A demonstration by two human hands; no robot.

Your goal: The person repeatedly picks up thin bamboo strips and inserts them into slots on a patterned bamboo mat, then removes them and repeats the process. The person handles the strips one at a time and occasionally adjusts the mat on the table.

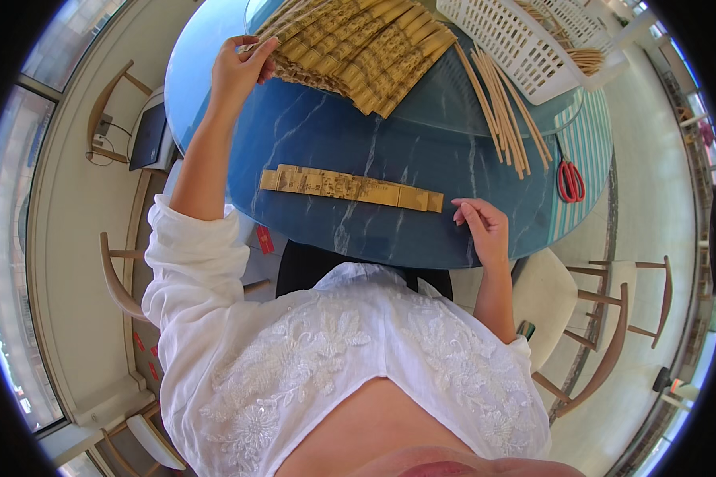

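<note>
At the left edge of a pile of patterned golden-brown paper sleeves (358, 52), my left hand (243, 67) has its thumb and fingers closed on an end of one. Its remaining fingers curl beneath, partly hidden. A single flat patterned golden paper sleeve (350, 188) lies crosswise on the blue table in front of me. Just past the right end of that sleeve is my right hand (484, 226), not touching it. The fingers there are bent loosely together with nothing seen in them.
Several thin wooden sticks (501, 107) lie to the right of the pile. Beyond them stands a white perforated basket (525, 52) holding more sticks. Red-handled scissors (570, 181) rest on a striped mat (593, 159) at the blue marbled table's (310, 135) right side. Chairs (549, 298) surround it.
</note>
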